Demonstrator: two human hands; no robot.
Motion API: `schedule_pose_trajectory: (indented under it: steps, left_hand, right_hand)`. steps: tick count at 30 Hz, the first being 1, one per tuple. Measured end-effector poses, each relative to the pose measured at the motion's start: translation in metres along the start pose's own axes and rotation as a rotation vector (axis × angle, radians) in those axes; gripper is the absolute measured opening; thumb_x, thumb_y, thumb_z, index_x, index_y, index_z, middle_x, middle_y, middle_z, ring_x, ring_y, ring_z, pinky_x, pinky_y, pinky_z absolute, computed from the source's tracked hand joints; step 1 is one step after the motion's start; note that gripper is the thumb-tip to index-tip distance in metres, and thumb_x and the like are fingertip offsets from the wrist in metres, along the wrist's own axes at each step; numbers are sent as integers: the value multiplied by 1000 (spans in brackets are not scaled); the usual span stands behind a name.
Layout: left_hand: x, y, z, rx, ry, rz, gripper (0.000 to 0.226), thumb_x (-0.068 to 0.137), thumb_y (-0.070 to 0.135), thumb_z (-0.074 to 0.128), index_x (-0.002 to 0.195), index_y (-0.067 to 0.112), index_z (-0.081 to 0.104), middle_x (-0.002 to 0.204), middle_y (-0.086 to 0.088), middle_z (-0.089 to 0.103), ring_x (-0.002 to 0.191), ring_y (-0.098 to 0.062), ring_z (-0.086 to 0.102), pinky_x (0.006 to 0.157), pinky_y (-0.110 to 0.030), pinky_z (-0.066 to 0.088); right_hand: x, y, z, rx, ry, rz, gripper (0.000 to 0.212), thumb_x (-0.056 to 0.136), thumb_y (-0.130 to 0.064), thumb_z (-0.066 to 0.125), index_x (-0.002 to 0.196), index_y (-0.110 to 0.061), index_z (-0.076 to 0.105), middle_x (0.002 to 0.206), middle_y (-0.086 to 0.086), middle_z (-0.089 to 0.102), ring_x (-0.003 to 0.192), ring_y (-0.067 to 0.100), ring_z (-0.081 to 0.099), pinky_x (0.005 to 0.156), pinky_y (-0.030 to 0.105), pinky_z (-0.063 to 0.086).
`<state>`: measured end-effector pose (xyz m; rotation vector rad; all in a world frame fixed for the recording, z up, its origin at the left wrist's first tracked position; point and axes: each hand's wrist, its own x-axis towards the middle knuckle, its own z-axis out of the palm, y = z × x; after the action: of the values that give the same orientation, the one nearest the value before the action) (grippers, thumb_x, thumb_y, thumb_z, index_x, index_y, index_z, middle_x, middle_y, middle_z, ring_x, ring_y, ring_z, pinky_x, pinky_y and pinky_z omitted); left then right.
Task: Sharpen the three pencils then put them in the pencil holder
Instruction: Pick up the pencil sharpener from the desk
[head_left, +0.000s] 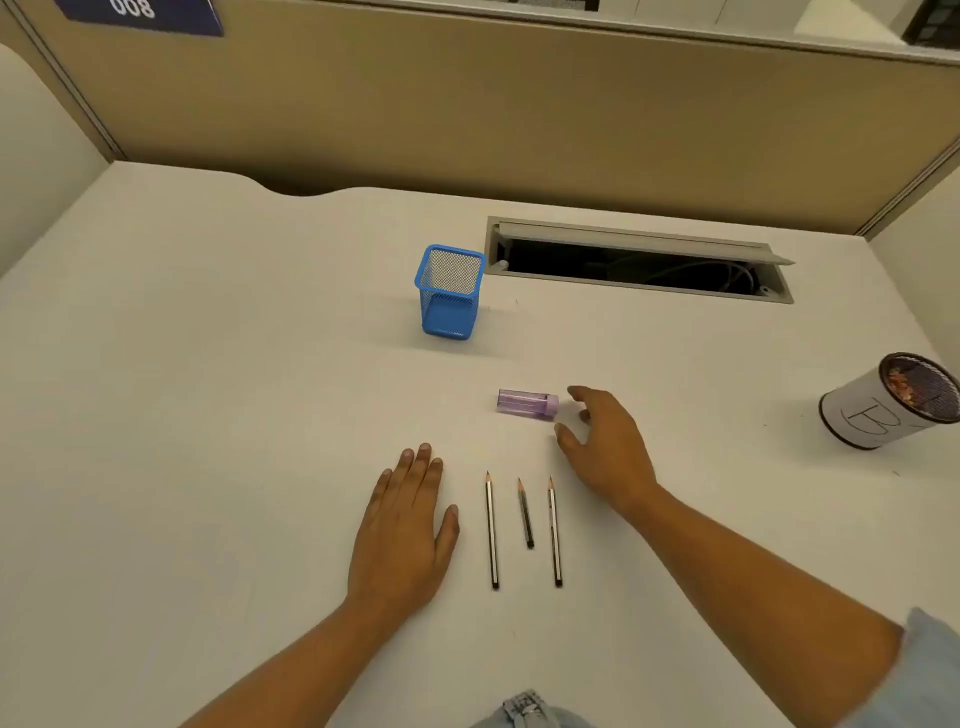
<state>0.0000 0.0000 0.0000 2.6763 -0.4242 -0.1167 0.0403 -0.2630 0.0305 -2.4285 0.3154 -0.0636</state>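
Fingers (576, 392) of the right hand (610, 447) curl open, empty, just right of the purple sharpener (527, 402) at frame centre, while the left hand (405, 530) lies flat on the tabletop (208, 389) beside three pencils (524, 514), the blue pencil holder (449, 293) standing above.

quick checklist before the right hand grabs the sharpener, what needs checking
1. Right hand open and near the purple sharpener, not yet touching: ok.
2. Sharpener lies free on the desk, nothing on it: ok.
3. Three pencils lie side by side between the hands, within reach: ok.
4. Left hand empty, flat on the desk, free to pick a pencil: ok.
5. Blue mesh holder upright and empty: ok.
6. Whether the pencil tips need sharpening: cannot tell.
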Motion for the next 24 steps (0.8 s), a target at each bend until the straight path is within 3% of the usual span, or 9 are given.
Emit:
schedule_pose_trajectory:
  steps: [5, 8, 12, 15, 19, 22, 24]
  left_hand:
    - [3, -2, 1, -28, 21, -3, 60, 101, 48, 26, 153, 17, 31, 162, 5, 21, 149, -9, 11, 122, -32, 10]
    - [6, 0, -3, -134, 56, -36, 58, 101, 51, 29, 147, 18, 42, 158, 6, 31, 148, -10, 21, 120, -33, 16]
    - [16, 13, -16, -314, 119, -86, 56, 94, 45, 55, 142, 16, 49, 151, 2, 44, 141, -17, 36, 115, -34, 26]
    - [24, 26, -28, -203, 175, 58, 67, 79, 32, 81, 138, 17, 52, 144, -3, 54, 131, -21, 48, 108, -36, 37]
    - [31, 49, -39, -60, 191, 249, 80, 69, 26, 89, 138, 19, 51, 134, -3, 61, 125, -23, 52, 108, -36, 35]
    - [21, 60, -41, -77, 75, 192, 88, 66, 26, 91, 140, 21, 44, 115, 1, 64, 103, -20, 58, 94, -35, 47]
    - [9, 66, -39, -53, 17, 175, 79, 68, 26, 89, 134, 22, 46, 111, 2, 61, 97, -19, 56, 85, -32, 48]
  right_hand:
    - [20, -6, 4, -41, -51, -54, 45, 88, -24, 71, 131, -16, 59, 124, 6, 64, 106, 24, 62, 95, 37, 52]
    - [24, -7, 6, -46, -58, -69, 33, 87, -21, 71, 119, -14, 66, 113, 6, 67, 100, 24, 63, 90, 37, 54]
    - [22, -20, 3, 19, -68, -53, 27, 84, -23, 73, 111, -17, 68, 104, 0, 67, 88, 17, 64, 79, 28, 54]
    - [3, -39, -6, 74, -126, -90, 24, 80, -23, 75, 103, -21, 69, 97, -6, 67, 82, 9, 66, 72, 24, 55]
    - [-42, -63, -17, 185, -257, -181, 16, 80, -25, 75, 96, -24, 71, 91, -11, 69, 77, 5, 67, 61, 14, 52]
    - [-75, -73, -23, 257, -264, -170, 17, 83, -27, 75, 100, -25, 72, 93, -13, 69, 79, 5, 67, 64, 13, 52]
    - [-94, -76, -26, 320, -236, -119, 15, 86, -29, 74, 102, -28, 73, 95, -14, 71, 82, 5, 68, 65, 14, 52]
